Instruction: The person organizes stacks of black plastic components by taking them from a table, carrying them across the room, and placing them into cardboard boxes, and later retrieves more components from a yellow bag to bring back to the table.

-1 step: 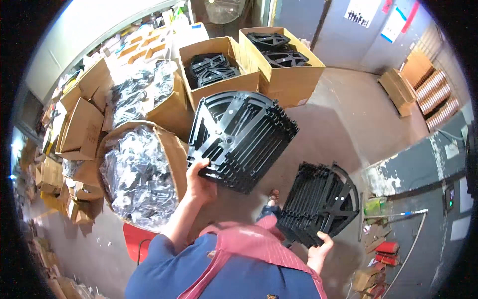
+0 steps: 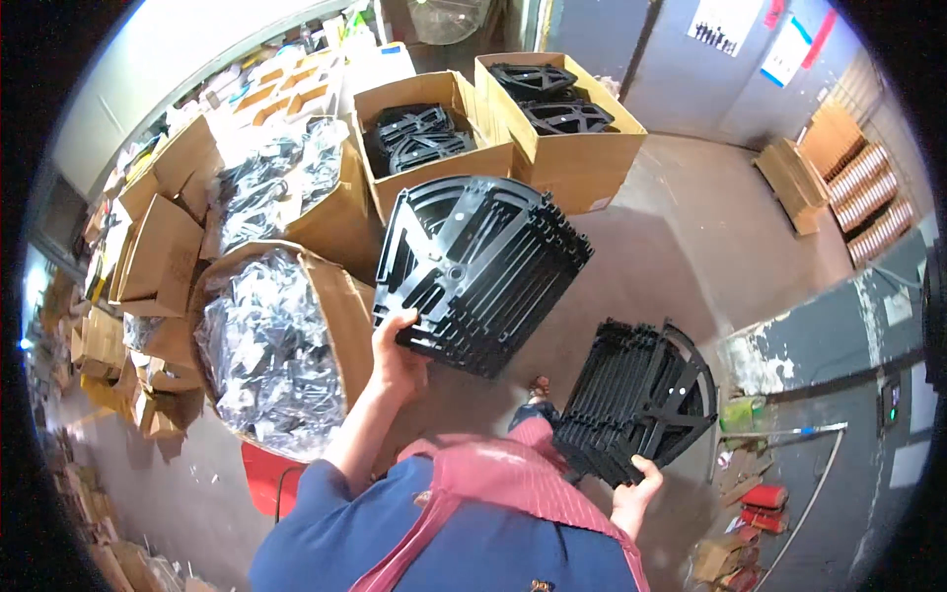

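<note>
My left hand (image 2: 397, 360) grips the lower left corner of a stack of black plastic frames (image 2: 483, 266), each with a curved edge and spokes meeting at a small hub. The stack is held up and tilted, with its fingers' far side hidden beneath. Lower on the right, my right hand (image 2: 634, 493) is closed on the near corner of a second stack of black plastic frames (image 2: 641, 400) of the same shape. The two stacks are apart from each other. Both hang above the floor.
Ahead stand two open cartons (image 2: 572, 163) (image 2: 434, 163) of similar black frames. To the left are a carton (image 2: 335, 197) and a round-mouthed carton (image 2: 330, 306) full of plastic-bagged parts (image 2: 266, 345). Brown cardboard (image 2: 789, 183) leans far right; red cylinders (image 2: 764, 503) lie lower right.
Almost nothing differs. Both stacks sit very slightly further right in the picture, and both hands keep their hold.
</note>
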`<state>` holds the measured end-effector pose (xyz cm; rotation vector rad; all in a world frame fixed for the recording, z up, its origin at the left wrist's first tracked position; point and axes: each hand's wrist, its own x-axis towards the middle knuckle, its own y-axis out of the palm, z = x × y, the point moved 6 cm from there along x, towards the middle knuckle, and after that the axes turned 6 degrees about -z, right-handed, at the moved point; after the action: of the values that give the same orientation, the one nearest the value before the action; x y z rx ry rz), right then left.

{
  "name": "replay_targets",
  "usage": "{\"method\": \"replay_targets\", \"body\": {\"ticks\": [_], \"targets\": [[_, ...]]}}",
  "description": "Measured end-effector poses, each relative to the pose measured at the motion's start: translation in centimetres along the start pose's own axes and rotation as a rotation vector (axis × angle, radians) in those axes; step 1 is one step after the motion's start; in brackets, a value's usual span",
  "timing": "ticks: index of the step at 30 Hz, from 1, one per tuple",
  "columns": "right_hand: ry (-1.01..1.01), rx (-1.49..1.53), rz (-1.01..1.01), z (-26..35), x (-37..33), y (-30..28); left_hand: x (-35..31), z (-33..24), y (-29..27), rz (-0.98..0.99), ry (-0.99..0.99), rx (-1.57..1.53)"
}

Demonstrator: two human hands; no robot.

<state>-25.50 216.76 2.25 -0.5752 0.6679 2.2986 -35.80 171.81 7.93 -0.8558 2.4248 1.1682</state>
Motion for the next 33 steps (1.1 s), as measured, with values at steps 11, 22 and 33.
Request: {"method": "replay_targets", "body": {"ticks": [11,22,33], "targets": [[0.018,-0.054,0.268,16.1,27.2,21.1,10.6,1.8,14.5,-0.152,0.123,-0.099],[0.159,-0.109,0.636,15.3,33.7,52.2,19.9,-4.0,14.7,-0.403,0.434,-0.251],[0.406,-0.462,0.953,8.8,38.0,74.0,24.4,-12.6,14.7,-0.586,0.863,-0.568]]}}
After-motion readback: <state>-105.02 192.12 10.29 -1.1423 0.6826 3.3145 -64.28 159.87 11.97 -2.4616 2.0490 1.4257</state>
